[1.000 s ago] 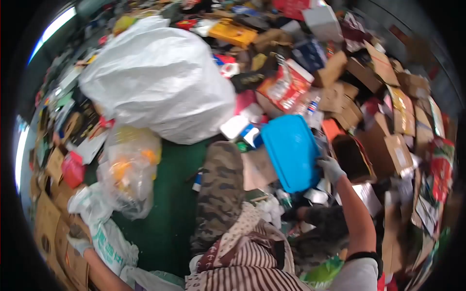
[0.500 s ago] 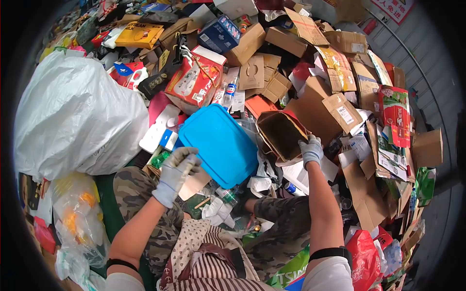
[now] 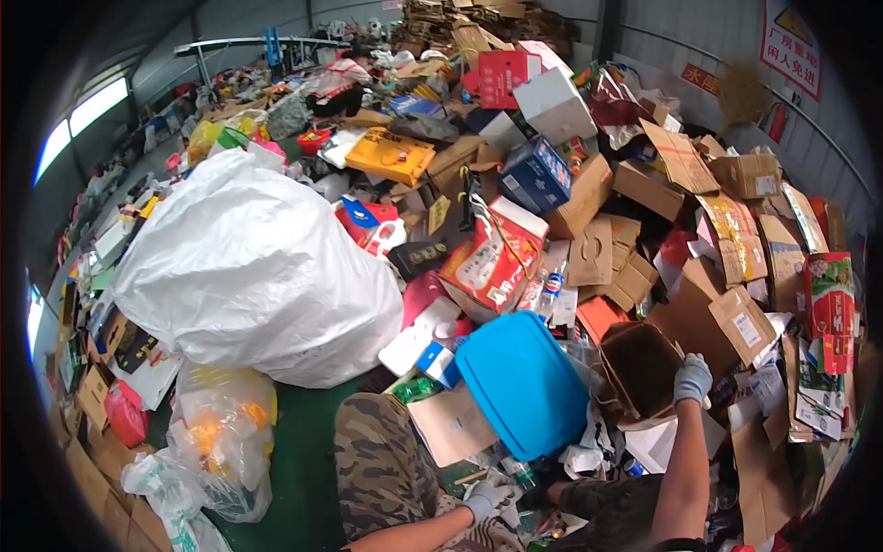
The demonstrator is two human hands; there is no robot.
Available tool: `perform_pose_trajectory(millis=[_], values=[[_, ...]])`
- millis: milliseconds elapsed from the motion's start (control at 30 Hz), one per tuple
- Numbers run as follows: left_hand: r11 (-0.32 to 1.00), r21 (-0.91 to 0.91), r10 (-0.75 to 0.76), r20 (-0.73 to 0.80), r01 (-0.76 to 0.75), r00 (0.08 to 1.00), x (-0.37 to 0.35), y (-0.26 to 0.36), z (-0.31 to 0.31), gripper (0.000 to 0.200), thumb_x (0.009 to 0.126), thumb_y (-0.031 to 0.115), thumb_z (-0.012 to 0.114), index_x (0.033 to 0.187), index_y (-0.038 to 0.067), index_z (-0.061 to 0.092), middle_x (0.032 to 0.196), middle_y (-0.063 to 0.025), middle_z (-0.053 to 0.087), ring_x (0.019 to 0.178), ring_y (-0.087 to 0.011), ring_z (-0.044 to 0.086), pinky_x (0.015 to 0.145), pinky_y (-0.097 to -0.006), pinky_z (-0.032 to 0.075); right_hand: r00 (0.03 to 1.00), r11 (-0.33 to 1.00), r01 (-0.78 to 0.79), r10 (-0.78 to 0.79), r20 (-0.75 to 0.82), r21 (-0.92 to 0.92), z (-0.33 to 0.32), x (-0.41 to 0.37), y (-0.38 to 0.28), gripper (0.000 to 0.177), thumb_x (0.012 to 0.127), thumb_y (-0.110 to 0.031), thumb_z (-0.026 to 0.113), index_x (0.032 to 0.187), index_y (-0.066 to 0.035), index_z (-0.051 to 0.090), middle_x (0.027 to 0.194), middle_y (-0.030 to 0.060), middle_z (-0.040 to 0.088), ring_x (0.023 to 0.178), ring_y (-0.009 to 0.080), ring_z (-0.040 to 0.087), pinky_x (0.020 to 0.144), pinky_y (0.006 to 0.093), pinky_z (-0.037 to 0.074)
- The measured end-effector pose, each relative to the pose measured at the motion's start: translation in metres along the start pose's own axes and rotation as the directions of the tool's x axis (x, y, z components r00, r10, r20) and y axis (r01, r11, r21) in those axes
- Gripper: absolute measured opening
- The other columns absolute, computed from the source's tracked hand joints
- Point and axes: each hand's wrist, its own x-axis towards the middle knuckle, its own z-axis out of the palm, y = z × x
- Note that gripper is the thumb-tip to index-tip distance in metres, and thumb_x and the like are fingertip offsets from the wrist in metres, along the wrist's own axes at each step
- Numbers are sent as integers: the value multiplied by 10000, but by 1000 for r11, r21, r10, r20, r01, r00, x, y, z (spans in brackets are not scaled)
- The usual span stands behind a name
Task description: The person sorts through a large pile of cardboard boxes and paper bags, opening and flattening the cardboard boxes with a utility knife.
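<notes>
So our right hand (image 3: 693,379), grey glove on, is clamped over the right rim of the box (image 3: 639,368). It's an open brown cardboard one, tipped so we look straight into its dark inside. The fingers are folded down over the edge, and we can't make out the thumb.

The box sits right of centre, just beside the blue lid (image 3: 521,382), which leans at an angle on its left. Whether the two actually touch is hard to tell.

Our left hand (image 3: 486,500) is a lot lower, near the bottom edge by our lap and well apart from the box, below the lid's lower corner. Its fingers are curled down among small bottles and scraps, and we honestly can't tell if it has hold of anything.

A cardboard sheet (image 3: 451,425) lies just above that hand, against our camo knee (image 3: 377,460). Off to the left there's a big white sack (image 3: 258,271), with a clear bag (image 3: 225,432) of yellow stuff in front of it on the green floor (image 3: 303,460). Behind the lid there's a red carton (image 3: 492,258) and a heap (image 3: 644,184) of flattened boxes.
</notes>
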Motion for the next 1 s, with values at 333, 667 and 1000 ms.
perform_pose_trajectory(millis=[333,667,1000], values=[[998,-62,-14,14,15,1000,10,0,-15,207,870,170,584,1059,101,535,819,-43,642,543,-129,589,407,-254,419,976,978,150,-124,-178,143,-87,-61,-23,61,743,-150,613,781,-105,600,855,107,592,818,302,608,708,408,498],[958,39,288,-141,-285,947,-5,16,-24,279,894,218,548,1141,88,534,870,-44,632,578,-141,604,448,-267,439,867,902,395,-304,-394,172,-151,-103,-39,111,720,-157,641,806,-105,594,830,94,567,788,299,594,679,408,484],[969,-206,104,-175,-140,979,-1,2,-30,164,867,204,550,984,96,589,810,-93,630,547,-181,598,456,-290,474,834,871,389,-194,-516,301,-171,-47,28,189,822,-148,586,961,-27,627,940,162,619,859,320,600,766,366,469]])
